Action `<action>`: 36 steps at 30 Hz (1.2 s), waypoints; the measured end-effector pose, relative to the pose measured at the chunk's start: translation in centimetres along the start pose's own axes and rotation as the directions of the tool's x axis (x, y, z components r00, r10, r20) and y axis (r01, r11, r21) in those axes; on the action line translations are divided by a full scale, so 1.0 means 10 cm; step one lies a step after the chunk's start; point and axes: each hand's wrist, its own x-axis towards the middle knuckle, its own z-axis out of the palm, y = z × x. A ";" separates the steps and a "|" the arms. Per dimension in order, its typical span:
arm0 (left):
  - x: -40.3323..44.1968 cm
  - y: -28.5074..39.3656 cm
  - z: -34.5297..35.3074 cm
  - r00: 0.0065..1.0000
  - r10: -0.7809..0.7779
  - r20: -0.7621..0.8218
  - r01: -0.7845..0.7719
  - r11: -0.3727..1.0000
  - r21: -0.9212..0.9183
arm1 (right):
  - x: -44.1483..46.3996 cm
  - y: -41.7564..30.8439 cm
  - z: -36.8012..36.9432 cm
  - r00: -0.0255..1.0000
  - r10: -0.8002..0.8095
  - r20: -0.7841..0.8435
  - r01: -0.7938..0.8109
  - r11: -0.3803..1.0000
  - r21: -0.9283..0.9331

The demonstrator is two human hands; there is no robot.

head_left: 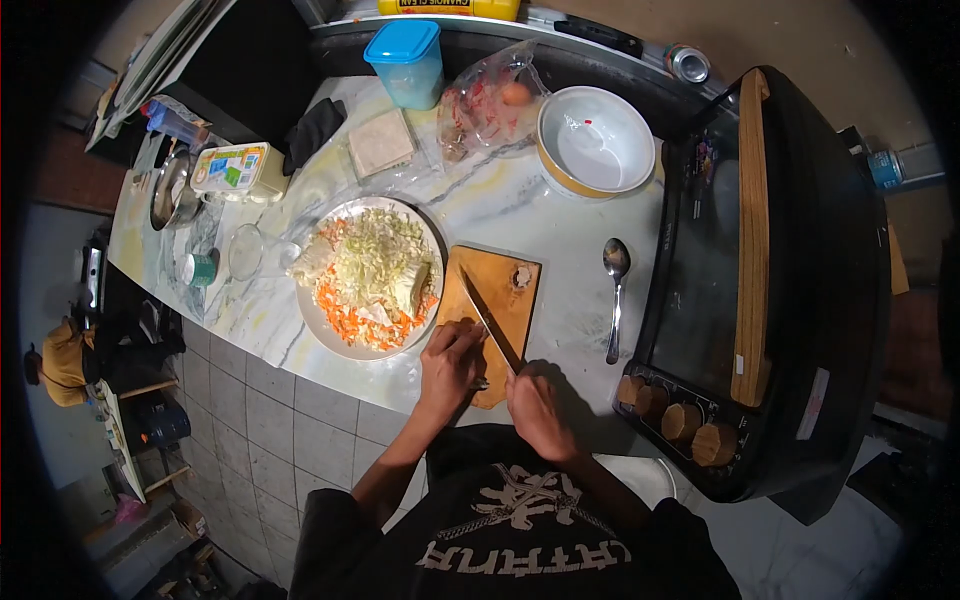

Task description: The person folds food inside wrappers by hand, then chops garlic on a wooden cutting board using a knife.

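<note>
The right grip [538, 408] hides the handle of the knife [492, 325]. Whether the curled left grip [450, 362] holds anything cannot be told; a small dark bit [481, 383] at its fingertips is too small to name. Left of and beyond that grip, piled food [378, 262] covers the middle of the plate [318, 325]. Farther beyond, the bag [490, 105] blurs most of its contents, and the top edge cuts off a yellow container [450, 8]. Just behind the right grip, a sleeve [612, 500] partly covers a white dish [645, 474].
</note>
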 end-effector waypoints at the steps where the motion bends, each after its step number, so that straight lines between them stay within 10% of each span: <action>1: 0.00 -0.01 0.01 1.000 0.000 0.002 0.000 1.000 0.001 | 0.00 0.00 -0.01 1.000 -0.009 -0.004 0.009 1.000 0.010; 36: -0.05 0.00 -0.02 0.999 0.026 -0.035 -0.027 1.000 -0.009 | 0.06 0.10 -0.02 0.998 -0.037 -0.045 0.046 0.976 0.212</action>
